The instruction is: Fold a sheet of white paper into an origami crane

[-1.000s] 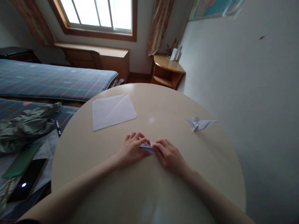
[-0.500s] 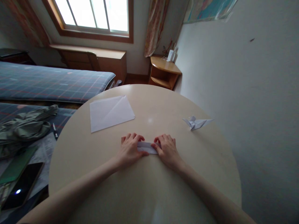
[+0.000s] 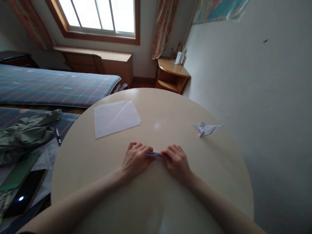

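Two bare hands at the near edge of a round cream desk [image 3: 170,110]. The left hand [image 3: 136,159] and right hand [image 3: 176,163] hold a folded paper strip [image 3: 154,155] between them, each grip closed on one end with the fingers curled over the paper and pressing down. The strip lies on the desk just beyond the near edge, with only its middle showing between the two sets of fingers. Compared with the frame half a second earlier, the strip shows as a thinner, flatter sliver, and the hands stand closer together, covering more of it. The fingers have also shifted from the strip's upper edge to wrap further around its ends.

On the desk, beyond the left hand, lies a sheet of white paper [image 3: 117,118] with a diagonal crease. To the right of the hands, well apart from them, sits a white paper crane [image 3: 206,129]; neither has changed its place on the desk. Left of the desk are a plaid mattress [image 3: 56,86], a crumpled green garment [image 3: 24,136], a pen [image 3: 58,136] and a dark phone [image 3: 24,195]. Past the far edge stands a wooden corner shelf [image 3: 172,75].
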`<state>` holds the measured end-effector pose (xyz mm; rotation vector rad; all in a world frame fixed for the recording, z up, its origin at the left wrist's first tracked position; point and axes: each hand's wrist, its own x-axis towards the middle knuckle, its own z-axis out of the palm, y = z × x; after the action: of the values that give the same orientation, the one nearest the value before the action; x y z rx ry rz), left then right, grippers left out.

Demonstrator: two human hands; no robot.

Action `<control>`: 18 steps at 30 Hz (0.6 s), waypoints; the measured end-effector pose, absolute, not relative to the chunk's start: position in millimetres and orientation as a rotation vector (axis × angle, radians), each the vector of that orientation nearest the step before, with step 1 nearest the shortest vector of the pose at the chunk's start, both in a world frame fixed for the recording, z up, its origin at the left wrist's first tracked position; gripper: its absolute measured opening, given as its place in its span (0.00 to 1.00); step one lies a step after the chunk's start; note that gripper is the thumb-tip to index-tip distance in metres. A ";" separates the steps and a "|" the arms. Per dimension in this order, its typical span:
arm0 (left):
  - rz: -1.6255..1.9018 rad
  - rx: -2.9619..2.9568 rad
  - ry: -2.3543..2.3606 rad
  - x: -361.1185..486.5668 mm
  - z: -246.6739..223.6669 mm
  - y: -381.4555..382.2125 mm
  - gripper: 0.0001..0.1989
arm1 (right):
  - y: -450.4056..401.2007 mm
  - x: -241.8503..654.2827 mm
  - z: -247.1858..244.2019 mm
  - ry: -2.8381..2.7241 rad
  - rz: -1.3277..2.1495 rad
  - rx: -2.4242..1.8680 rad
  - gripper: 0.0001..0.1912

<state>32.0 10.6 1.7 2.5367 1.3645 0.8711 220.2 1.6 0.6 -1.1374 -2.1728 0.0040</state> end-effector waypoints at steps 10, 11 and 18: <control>1.160 2.787 0.923 27.6 1.4 9.2 0.06 | -0.6 229.0 10.0 -2.314 -0.039 -0.921 0.07; 1.172 2.790 0.889 27.1 1.2 9.5 0.07 | -0.1 230.7 10.8 -2.331 -0.021 -0.918 0.07; 1.184 2.791 0.844 24.0 -0.1 11.3 0.08 | 3.9 239.6 10.5 -2.456 0.002 -0.935 0.08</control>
<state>24.0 11.3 -0.1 2.7905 0.8442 1.1837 239.6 3.9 10.5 -0.9347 -2.4556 0.0022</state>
